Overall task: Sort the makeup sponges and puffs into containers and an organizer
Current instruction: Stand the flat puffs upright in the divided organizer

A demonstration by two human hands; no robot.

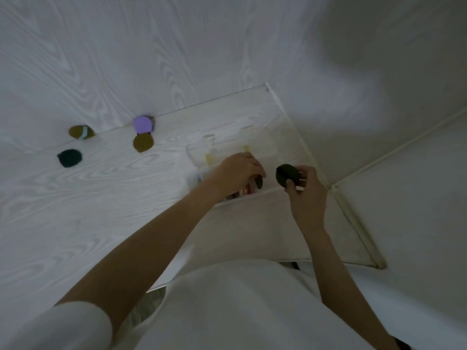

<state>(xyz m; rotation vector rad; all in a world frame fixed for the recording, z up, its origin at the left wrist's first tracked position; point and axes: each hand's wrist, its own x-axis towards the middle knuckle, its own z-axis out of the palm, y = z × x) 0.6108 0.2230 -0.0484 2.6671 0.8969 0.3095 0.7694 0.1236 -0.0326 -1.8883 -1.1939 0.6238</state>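
My right hand [304, 192] pinches a round dark green puff [285, 176] above the near right part of the table. My left hand [238, 170] reaches into a clear plastic organizer [202, 157], fingers curled on a dark puff [259, 182] that is mostly hidden under the hand. Other pink and brownish pieces [242, 192] show just below that hand inside the organizer. On the table to the left lie a purple sponge [143, 124], an olive puff [143, 142], an olive puff with a pale band [81, 132] and a dark teal puff [70, 158].
The white wood-grain table [75, 210] runs left and back. A clear sheet [265, 109] covers its right part, ending at an edge [300, 137]. A grey floor with a seam [404, 147] lies to the right. My white shirt [240, 306] fills the bottom.
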